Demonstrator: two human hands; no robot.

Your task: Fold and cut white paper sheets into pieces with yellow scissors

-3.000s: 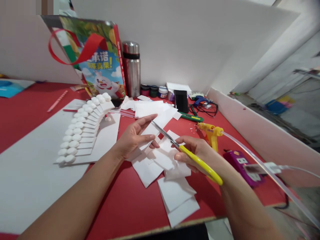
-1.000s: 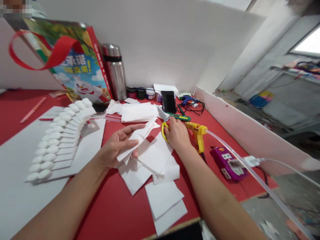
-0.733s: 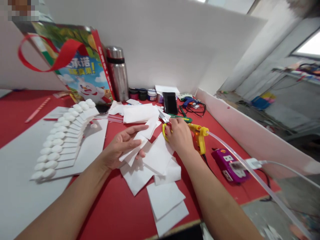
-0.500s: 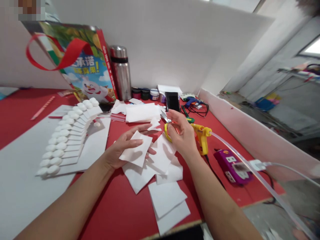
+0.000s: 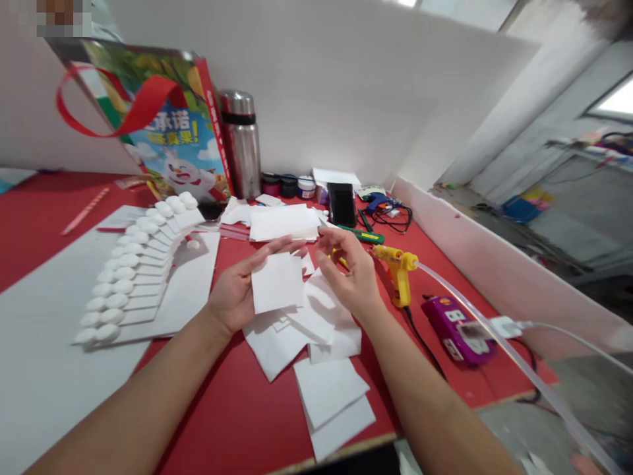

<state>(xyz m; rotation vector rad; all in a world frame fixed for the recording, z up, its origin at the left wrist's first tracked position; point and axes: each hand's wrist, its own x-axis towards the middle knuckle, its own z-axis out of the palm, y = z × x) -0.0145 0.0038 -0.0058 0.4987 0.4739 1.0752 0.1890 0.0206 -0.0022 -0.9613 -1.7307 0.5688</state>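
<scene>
Paper square (image 5: 277, 282): above loose sheets (image 5: 327, 390)
Left hand (image 5: 236, 290): behind the square; whether pinching, I can't tell
Right hand (image 5: 353, 274): thumb and fingers apart, near yellow handle (image 5: 342, 261)

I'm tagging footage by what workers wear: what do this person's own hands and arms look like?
The left hand and right hand are bare, with no gloves. No watch or bracelet shows at either wrist. The left forearm and right forearm are uncovered; no sleeves are in view.
</scene>
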